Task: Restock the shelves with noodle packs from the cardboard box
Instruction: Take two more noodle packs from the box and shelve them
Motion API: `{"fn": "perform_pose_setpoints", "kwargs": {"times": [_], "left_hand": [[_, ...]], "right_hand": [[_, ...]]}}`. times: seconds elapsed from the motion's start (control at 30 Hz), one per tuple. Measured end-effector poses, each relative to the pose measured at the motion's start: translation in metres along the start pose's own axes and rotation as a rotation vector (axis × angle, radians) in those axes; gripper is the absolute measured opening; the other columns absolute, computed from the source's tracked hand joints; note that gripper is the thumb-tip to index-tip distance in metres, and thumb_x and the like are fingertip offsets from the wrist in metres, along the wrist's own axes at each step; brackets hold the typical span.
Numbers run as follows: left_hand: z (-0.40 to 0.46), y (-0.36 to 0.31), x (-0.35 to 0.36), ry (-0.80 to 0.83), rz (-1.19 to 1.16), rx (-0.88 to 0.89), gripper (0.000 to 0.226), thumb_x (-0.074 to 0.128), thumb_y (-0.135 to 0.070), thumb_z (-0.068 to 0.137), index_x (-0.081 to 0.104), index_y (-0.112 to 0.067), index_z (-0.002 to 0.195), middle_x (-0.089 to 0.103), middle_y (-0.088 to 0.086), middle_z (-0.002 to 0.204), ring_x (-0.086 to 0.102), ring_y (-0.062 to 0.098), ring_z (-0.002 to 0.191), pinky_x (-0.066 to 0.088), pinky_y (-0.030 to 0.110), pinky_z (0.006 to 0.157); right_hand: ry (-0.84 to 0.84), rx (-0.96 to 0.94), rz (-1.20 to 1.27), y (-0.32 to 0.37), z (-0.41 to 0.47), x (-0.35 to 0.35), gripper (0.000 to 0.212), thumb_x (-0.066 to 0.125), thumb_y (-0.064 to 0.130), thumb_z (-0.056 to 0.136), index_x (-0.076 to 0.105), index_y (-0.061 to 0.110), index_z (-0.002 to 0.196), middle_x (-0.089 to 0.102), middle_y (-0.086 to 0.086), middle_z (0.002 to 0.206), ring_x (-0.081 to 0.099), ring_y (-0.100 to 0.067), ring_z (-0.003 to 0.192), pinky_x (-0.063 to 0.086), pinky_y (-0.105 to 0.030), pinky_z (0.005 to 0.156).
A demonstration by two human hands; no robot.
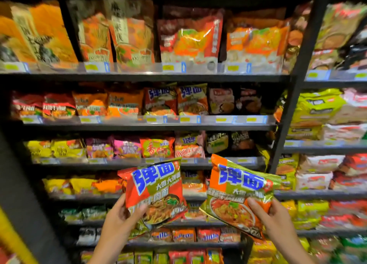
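My left hand (121,214) grips the lower left corner of a red and green noodle pack (156,190) with big blue characters. My right hand (272,214) grips the lower right of an orange and green noodle pack (238,192) of the same brand. Both packs are raised in front of the dark shelves (151,127), tilted towards each other, about level with the fourth shelf from the top. Matching packs (176,101) stand in the middle of the second shelf. The cardboard box is out of view.
Several black shelves hold rows of noodle packs behind clear price rails. A black upright post (294,97) divides this bay from another stocked bay (327,125) on the right. A dark side panel (23,194) runs down the left, with something yellow at the bottom left corner.
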State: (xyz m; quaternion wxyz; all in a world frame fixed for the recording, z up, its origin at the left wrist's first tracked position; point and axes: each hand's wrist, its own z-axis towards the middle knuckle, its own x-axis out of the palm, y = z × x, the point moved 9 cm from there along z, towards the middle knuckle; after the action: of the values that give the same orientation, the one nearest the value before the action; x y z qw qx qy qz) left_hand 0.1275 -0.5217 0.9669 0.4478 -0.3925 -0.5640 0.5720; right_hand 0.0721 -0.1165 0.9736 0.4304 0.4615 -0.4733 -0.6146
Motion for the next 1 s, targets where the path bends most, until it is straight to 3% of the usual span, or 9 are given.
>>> {"fn": "perform_pose_setpoints", "kwargs": {"times": [0.1,0.17,0.27,0.43,0.63,0.73,0.8,0.9,1.0], "left_hand": [[0.023,-0.018,-0.010,0.014,0.000,0.034,0.069,0.087,-0.054,0.055,0.063,-0.034,0.117,0.075,-0.008,0.109,0.070,0.007,0.099,0.050,0.035,0.092],[0.038,-0.026,-0.010,0.036,-0.002,0.046,0.053,0.084,-0.046,0.071,0.062,-0.034,0.118,0.075,-0.011,0.110,0.069,0.007,0.101,0.049,0.035,0.095],[0.059,-0.035,-0.004,0.065,0.006,0.063,0.042,0.077,-0.030,0.080,0.060,-0.039,0.117,0.073,-0.017,0.110,0.069,0.002,0.100,0.049,0.030,0.090],[0.098,-0.067,0.011,0.103,0.035,0.157,0.039,0.073,-0.021,0.086,0.060,-0.032,0.122,0.074,-0.011,0.113,0.069,0.004,0.103,0.049,0.025,0.086],[0.163,-0.108,0.026,0.085,0.105,0.243,0.035,0.070,-0.025,0.090,0.061,-0.028,0.124,0.073,-0.010,0.114,0.068,0.004,0.106,0.050,0.022,0.084],[0.203,-0.128,0.029,0.040,0.117,0.248,0.032,0.069,-0.022,0.092,0.062,-0.023,0.123,0.074,-0.007,0.112,0.069,0.002,0.099,0.053,0.015,0.076],[0.229,-0.140,0.031,0.018,0.122,0.239,0.032,0.069,-0.023,0.092,0.062,-0.023,0.122,0.075,-0.006,0.110,0.070,0.001,0.095,0.053,0.021,0.080],[0.268,-0.150,0.030,-0.018,0.110,0.223,0.028,0.070,-0.025,0.091,0.063,-0.024,0.118,0.074,-0.004,0.107,0.071,0.003,0.092,0.049,0.028,0.079],[0.309,-0.152,0.023,-0.058,0.082,0.204,0.028,0.070,-0.023,0.092,0.063,-0.019,0.118,0.073,0.000,0.110,0.068,0.014,0.100,0.048,0.028,0.078]], "right_hand": [[-0.038,0.021,0.054,0.015,0.004,0.014,0.012,0.072,0.017,0.087,0.066,0.011,0.096,0.076,0.003,0.076,0.071,-0.001,0.065,0.048,-0.009,0.049],[-0.060,0.009,0.050,0.028,0.008,0.019,0.007,0.070,0.012,0.088,0.065,0.008,0.089,0.074,0.000,0.078,0.066,0.005,0.056,0.044,-0.007,0.047],[-0.091,-0.041,0.015,0.042,0.019,0.020,0.013,0.071,0.009,0.087,0.062,0.004,0.079,0.071,0.004,0.058,0.061,0.009,0.050,0.042,-0.007,0.045],[-0.105,-0.083,0.009,0.068,0.051,0.024,0.025,0.073,0.019,0.085,0.058,0.002,0.073,0.069,0.007,0.055,0.068,-0.005,0.058,0.044,-0.011,0.046],[-0.099,-0.202,0.035,0.109,0.096,0.041,0.040,0.069,0.011,0.087,0.041,0.010,0.060,0.049,0.009,0.035,0.048,0.007,0.035,0.034,-0.009,0.039],[-0.044,-0.228,0.070,0.105,0.130,0.049,0.017,0.069,0.017,0.088,0.060,0.009,0.077,0.067,0.012,0.054,0.061,0.009,0.049,0.040,-0.006,0.044],[-0.020,-0.218,0.094,0.103,0.150,0.054,0.007,0.070,0.020,0.089,0.067,0.015,0.092,0.075,0.009,0.072,0.068,0.005,0.064,0.046,-0.009,0.051],[-0.010,-0.223,0.141,0.102,0.179,0.058,0.009,0.071,0.018,0.087,0.069,0.019,0.096,0.077,0.013,0.082,0.072,-0.003,0.075,0.051,-0.012,0.058],[0.017,-0.195,0.143,0.100,0.199,0.065,0.017,0.071,0.026,0.085,0.070,0.019,0.100,0.078,0.009,0.087,0.074,-0.009,0.078,0.054,-0.026,0.068]]}}
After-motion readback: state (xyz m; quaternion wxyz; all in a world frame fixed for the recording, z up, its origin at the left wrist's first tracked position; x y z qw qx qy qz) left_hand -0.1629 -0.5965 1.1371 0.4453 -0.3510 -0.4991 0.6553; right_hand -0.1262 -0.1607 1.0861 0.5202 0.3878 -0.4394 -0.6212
